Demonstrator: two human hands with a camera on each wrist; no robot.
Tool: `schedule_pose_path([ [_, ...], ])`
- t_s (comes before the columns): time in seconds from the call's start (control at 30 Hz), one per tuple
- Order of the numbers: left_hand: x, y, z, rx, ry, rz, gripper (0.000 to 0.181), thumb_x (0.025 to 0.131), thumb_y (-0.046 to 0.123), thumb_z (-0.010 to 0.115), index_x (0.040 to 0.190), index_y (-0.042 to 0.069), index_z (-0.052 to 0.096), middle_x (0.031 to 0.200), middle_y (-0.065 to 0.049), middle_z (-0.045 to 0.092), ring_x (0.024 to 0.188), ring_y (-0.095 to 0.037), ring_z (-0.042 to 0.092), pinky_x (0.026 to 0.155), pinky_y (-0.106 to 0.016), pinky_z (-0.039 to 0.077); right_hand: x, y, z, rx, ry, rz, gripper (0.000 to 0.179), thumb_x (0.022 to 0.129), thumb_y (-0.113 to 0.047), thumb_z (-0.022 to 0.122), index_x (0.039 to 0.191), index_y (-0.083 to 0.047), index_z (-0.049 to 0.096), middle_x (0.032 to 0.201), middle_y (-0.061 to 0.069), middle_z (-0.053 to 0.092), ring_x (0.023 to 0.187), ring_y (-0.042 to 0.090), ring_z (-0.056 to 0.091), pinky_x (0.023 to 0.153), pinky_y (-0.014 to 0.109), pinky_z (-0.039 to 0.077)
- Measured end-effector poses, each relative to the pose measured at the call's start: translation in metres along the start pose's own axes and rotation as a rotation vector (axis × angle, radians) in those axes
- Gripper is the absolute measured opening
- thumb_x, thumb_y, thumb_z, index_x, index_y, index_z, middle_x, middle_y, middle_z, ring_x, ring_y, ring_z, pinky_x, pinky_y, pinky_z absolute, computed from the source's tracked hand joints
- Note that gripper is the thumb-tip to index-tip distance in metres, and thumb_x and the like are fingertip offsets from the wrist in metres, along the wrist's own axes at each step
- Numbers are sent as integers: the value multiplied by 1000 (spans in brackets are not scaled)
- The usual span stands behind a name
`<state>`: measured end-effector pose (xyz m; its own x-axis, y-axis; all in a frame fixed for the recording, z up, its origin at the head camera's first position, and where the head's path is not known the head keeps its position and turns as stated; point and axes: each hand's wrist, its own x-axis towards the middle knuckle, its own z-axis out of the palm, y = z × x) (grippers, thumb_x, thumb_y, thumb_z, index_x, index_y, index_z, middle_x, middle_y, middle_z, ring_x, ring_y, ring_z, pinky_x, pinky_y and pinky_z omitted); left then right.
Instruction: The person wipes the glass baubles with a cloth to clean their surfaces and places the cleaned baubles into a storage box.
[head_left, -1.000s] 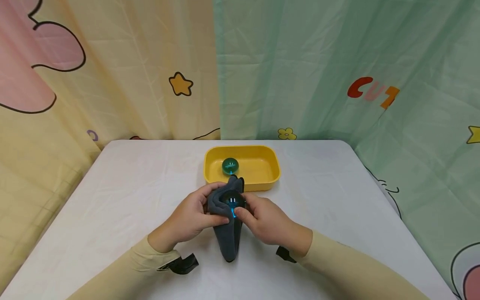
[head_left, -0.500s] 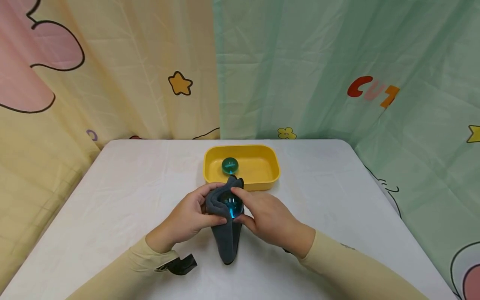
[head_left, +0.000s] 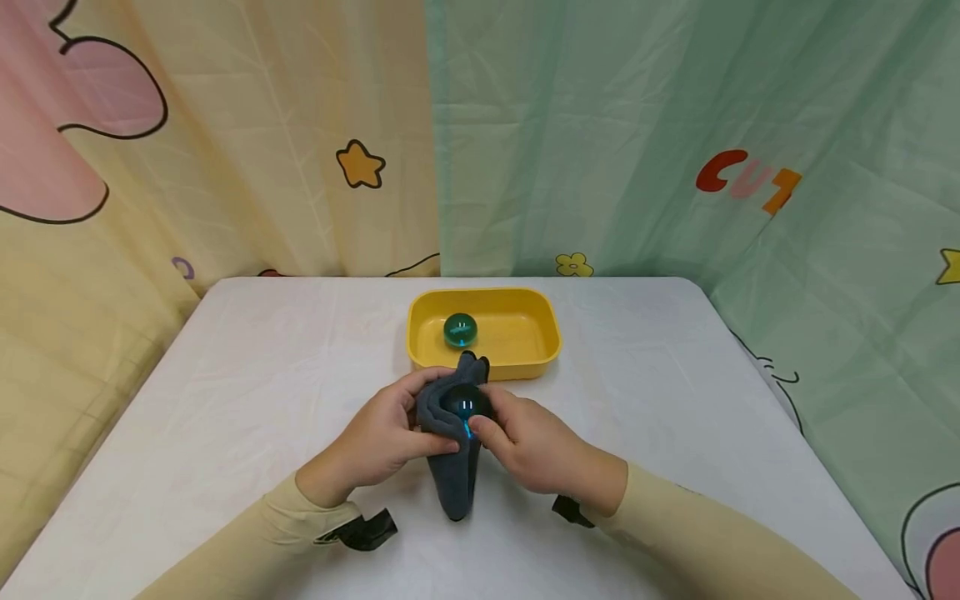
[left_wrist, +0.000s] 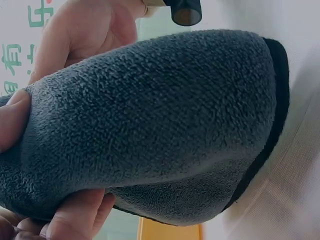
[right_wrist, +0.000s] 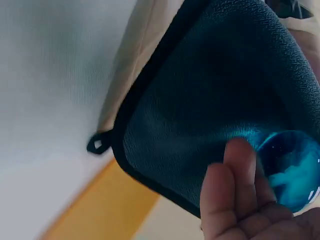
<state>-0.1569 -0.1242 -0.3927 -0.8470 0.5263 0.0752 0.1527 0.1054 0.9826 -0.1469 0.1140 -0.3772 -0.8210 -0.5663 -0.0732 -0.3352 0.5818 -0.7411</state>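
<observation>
A dark grey plush cloth [head_left: 452, 483] with black edging hangs folded just in front of the yellow tray, a blue clear ball [head_left: 467, 402] nestled in its fold. My left hand [head_left: 375, 437] grips the cloth from the left, its thumb across the near side and fingers behind. From the right, my right hand [head_left: 536, 442] holds the ball, thumb on its near side. In the right wrist view, fingers [right_wrist: 240, 170] lie beside the ball [right_wrist: 291, 170] against the cloth [right_wrist: 200, 90]. The cloth [left_wrist: 150, 110] hides the ball in the left wrist view.
Behind the hands stands a yellow tray [head_left: 517, 371] with a green clear ball [head_left: 461, 331] at its left side. A white-covered table [head_left: 262, 375] lies underneath. Patterned curtains [head_left: 570, 133] enclose the back and sides.
The right hand's fingers went over the top of the ball half a second ago and are now back behind its right side. The left hand keeps its grip on the cloth.
</observation>
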Motion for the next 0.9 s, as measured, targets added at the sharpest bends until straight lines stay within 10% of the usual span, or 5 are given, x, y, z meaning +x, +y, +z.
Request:
schedule_pose_path([
  [0.13,-1,0,-2,-8,13,-8,75,87,5,85,151,8,47,138,-17,66,114,-20,73,96,-29,62,-3,-2,1,-142,24,-84,70,108,-27,62,162,-6,22,133,13,69,103,16,71,94,35,61],
  [0.37,-1,2,-3,-44,-5,-14,75,88,4,84,152,5,46,140,-21,65,117,-27,72,97,-29,62,-2,2,-1,-498,172,-268,73,97,-30,77,153,-1,40,127,11,74,106,21,73,98,37,62],
  [0.67,0,4,0,-43,-6,-16,76,87,1,84,152,4,45,139,-22,65,116,-23,73,97,-29,62,1,5,-1,54,63,-28,32,111,-32,55,129,-5,60,78,-1,68,68,9,60,63,24,53],
  [0.9,0,0,1,-12,28,-16,77,84,2,86,151,6,47,138,-18,66,116,-22,72,96,-28,62,-3,0,2,-91,79,-79,57,109,-31,59,157,-7,40,122,7,73,98,15,71,88,34,62],
])
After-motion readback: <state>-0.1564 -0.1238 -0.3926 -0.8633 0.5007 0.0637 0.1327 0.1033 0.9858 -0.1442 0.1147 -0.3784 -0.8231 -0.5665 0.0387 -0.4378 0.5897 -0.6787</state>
